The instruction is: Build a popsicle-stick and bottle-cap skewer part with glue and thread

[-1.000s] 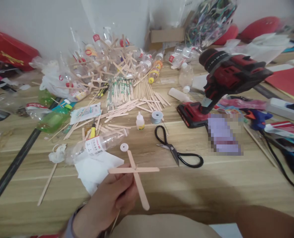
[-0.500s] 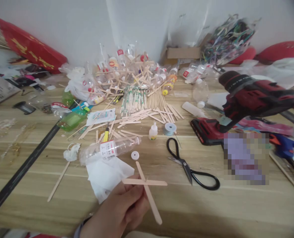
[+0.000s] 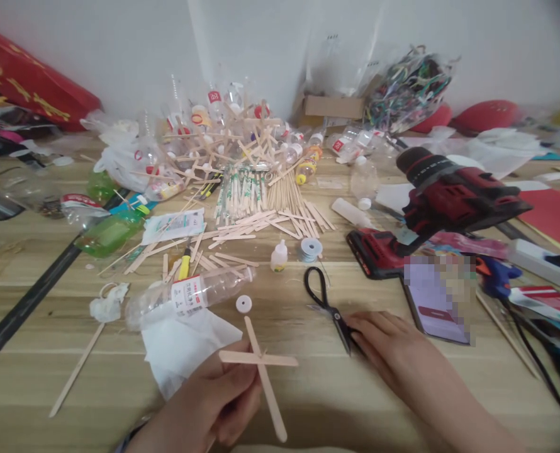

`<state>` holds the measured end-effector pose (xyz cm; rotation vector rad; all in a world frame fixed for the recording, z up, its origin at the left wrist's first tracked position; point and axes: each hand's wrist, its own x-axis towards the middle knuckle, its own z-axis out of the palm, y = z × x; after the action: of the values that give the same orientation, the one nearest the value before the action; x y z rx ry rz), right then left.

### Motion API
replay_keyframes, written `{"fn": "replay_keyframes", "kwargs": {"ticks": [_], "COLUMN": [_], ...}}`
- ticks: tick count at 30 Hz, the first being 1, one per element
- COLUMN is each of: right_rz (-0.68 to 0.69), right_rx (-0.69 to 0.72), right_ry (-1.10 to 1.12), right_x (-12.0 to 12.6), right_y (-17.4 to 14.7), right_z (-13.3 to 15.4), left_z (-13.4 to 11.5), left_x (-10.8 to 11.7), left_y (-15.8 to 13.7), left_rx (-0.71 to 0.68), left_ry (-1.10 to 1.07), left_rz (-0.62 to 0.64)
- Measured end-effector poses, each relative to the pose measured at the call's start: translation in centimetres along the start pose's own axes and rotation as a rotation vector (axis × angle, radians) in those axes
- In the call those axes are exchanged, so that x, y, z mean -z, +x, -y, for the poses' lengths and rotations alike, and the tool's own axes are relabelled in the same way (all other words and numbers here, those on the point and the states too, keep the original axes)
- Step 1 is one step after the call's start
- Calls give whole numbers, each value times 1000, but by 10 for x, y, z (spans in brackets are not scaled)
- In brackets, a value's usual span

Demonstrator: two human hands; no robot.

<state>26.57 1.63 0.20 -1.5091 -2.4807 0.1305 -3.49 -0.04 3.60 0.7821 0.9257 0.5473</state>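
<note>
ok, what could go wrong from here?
1. The scissors have their blades spread, and the right hand covers one handle, close to a blade: a nick is possible.
2. The left hand has its grip near the centre of the crossed wooden sticks; a hard squeeze might shift them.
3. The small white bottle stands upright beyond the scissors and could tip if bumped.

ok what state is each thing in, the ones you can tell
stick cross: joined, held in left hand
scissors: blades apart
right hand: over one scissors handle, grip unclear
front clear bottle: on its side
green bottle: on its side
glue bottle: upright
spool: lying flat, partly wound
drill: upright on its base
phone: screen mostly pixelated
</note>
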Motion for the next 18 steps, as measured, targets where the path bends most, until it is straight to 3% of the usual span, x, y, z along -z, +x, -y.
{"fn": "replay_keyframes", "kwargs": {"ticks": [4, 9, 14, 16, 18], "right_rz": [-18, 48, 167, 270, 461], "right_rx": [27, -11, -375, -557, -712], "right_ry": [-121, 84, 867, 1326, 1769], "right_x": [-27, -29, 11, 24, 29], "right_y": [-12, -11, -5, -5, -5], "right_z": [-16, -18, 7, 21, 32], "left_z": [-1, -1, 5, 5, 3], "left_x": [0, -1, 0, 0, 0], "left_y": [4, 7, 8, 10, 14], "left_rx": [8, 1, -26, -56, -105], "left_ry": [-119, -155, -207, -206, -184], "left_rz": [39, 52, 23, -52, -121]}}
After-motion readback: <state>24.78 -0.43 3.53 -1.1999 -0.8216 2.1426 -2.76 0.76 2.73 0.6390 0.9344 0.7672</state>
